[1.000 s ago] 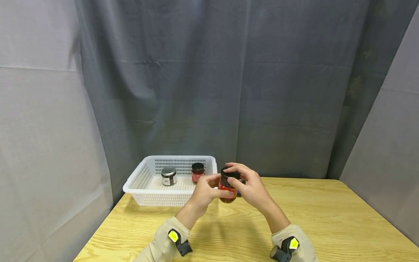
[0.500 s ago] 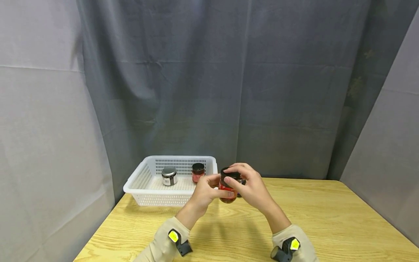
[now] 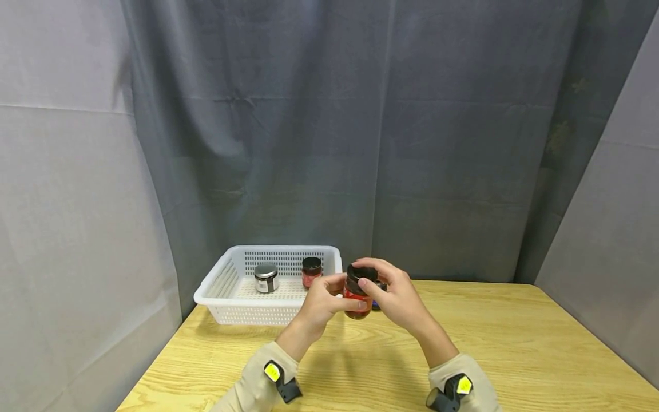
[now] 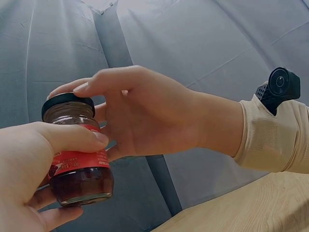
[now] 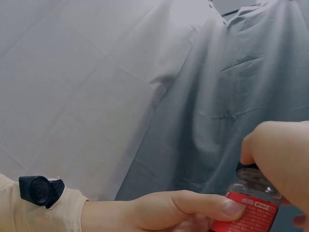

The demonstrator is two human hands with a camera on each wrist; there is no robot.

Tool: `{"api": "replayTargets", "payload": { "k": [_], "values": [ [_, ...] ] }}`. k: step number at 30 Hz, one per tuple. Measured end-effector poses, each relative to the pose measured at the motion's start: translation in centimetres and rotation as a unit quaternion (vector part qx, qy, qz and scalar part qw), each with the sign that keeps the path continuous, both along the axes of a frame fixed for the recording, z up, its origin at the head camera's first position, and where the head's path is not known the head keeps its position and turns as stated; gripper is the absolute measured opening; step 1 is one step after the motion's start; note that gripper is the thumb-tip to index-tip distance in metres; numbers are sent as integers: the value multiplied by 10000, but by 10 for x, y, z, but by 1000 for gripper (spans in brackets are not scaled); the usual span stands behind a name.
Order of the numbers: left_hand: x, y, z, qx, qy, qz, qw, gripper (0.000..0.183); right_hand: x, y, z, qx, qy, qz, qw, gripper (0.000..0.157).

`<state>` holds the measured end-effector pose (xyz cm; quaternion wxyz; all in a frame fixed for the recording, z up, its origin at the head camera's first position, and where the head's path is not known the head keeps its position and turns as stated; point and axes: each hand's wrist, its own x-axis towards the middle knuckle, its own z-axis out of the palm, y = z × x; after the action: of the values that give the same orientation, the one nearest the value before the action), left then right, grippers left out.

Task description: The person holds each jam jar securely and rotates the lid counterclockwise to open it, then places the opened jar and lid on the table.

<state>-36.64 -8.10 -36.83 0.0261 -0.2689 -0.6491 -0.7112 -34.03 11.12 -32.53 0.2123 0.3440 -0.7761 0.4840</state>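
A glass jar (image 4: 81, 186) with a red label and dark contents is held above the table, slightly tilted in the left wrist view. My left hand (image 3: 321, 303) grips its body, the thumb lying across the label. The jar's black lid (image 4: 67, 102) sits over the neck, and clear glass shows beneath it. From the right, my right hand (image 3: 395, 294) holds this lid between thumb and fingers. In the right wrist view the red label (image 5: 248, 212) shows beside the left thumb, while the right hand covers much of the lid.
A white perforated basket (image 3: 247, 313) stands at the left on the wooden table (image 3: 479, 343). Inside are a silver-lidded jar (image 3: 266, 277) and a black-lidded jar with a red label (image 3: 311, 271). Another dark-lidded jar (image 3: 381, 286) stands behind my right hand, partly hidden. Grey curtains enclose the table.
The right thumb and fingers shift slightly around the lid, first one way and then back. My left hand and the jar stay nearly still.
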Motion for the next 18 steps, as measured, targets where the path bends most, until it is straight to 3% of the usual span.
{"api": "replayTargets", "payload": {
  "k": [10, 18],
  "values": [
    [2, 1, 2, 54, 118, -101, 9999, 54, -1, -1, 1, -93, -27, 185, 9998, 30],
    [2, 1, 2, 25, 65, -96, 9999, 51, -2, -3, -3, 124, 166, -260, 9994, 33]
  ]
}}
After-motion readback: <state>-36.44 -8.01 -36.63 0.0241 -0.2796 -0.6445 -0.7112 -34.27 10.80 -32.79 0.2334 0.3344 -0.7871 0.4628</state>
